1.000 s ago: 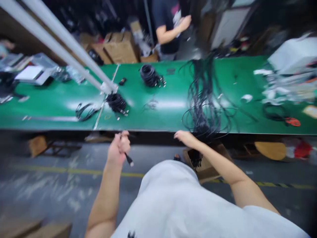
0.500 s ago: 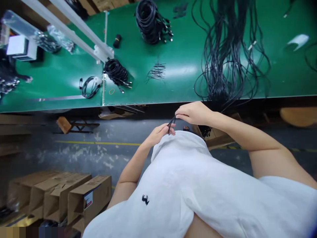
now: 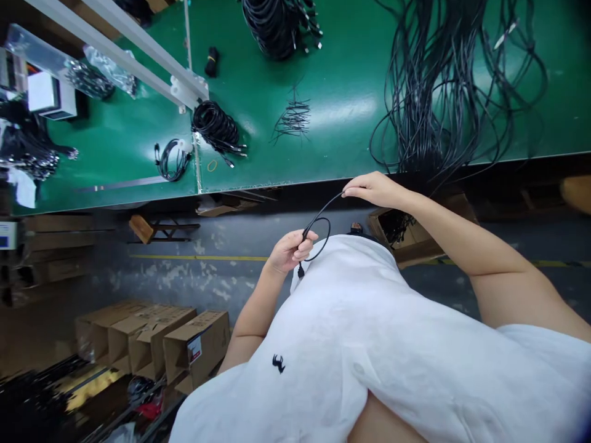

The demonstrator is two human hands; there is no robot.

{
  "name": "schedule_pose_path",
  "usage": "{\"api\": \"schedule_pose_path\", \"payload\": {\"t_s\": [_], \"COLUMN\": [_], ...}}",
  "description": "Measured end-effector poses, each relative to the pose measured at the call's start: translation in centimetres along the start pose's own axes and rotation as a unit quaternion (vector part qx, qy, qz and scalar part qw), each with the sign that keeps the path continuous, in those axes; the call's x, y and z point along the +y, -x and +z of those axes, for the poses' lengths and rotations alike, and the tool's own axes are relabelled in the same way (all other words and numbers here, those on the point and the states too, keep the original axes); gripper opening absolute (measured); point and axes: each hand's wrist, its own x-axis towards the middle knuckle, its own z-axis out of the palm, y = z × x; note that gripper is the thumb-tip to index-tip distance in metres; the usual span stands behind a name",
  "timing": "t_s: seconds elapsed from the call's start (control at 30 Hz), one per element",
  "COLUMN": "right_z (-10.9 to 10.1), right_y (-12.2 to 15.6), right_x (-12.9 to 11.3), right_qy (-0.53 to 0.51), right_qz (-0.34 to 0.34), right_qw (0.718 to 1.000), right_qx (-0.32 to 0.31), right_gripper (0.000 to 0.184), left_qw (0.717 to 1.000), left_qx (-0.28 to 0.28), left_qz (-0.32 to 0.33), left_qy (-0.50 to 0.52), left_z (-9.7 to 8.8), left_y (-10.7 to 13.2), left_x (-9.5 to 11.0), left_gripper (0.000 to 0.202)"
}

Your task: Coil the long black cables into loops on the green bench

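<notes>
Pinching cable (image 3: 323, 212) in both hands below near bench (image 3: 323, 154) edge: left hand (image 3: 292, 251) gripping plug end, loop hanging; right hand (image 3: 373, 188) gripping far end, cable running diagonally up-right between them.

No words or numbers can be read anywhere. A small black animal emblem (image 3: 277, 363) is seen printed on the white shirt (image 3: 369, 344), without lettering beside it. A white label with a red patch (image 3: 194, 349) is stuck on the front of the nearest cardboard box (image 3: 196, 344) on the floor, but its print is too small to be made out. A blue-and-white label (image 3: 4, 234) at the far left edge is likewise unreadable.
</notes>
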Motion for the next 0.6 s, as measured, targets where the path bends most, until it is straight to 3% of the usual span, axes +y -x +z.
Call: {"api": "schedule_pose_path", "payload": {"t_s": [0.07,0.2,0.27,0.37,0.5,0.6], "right_z": [-0.3,-1.0,-1.5,-1.9,-0.2,1.8], "right_y": [0.7,3.1,3.8,3.3,1.4,-0.2], "right_x": [1.6,5.7,6.2,3.0,-5.0,-7.7], "right_qy": [-0.016,-0.004,0.023,0.05,0.086,0.164], "right_qz": [0.023,0.092,0.098,0.048,-0.119,-0.166], "right_qw": [1.0,0.991,0.988,0.995,0.985,0.964], "right_qx": [0.014,0.1,0.119,0.07,-0.087,-0.128], "right_gripper": [0.039,0.045,0.046,0.058,0.028,0.027], "left_qw": [0.999,0.98,0.982,0.997,0.996,0.992], "left_qx": [0.022,0.111,0.104,0.037,-0.03,-0.047], "left_qz": [0.017,0.14,0.138,0.063,0.009,0.003], "left_qy": [0.026,0.092,0.081,0.01,-0.085,-0.117], "left_z": [-0.1,-0.5,-0.5,-0.2,1.0,1.1], "left_y": [0.5,1.5,1.5,0.5,-1.2,-2.0], "left_x": [0.5,2.7,3.4,2.9,0.7,-0.2], "left_gripper": [0.024,0.032,0.032,0.031,0.044,0.047]}}
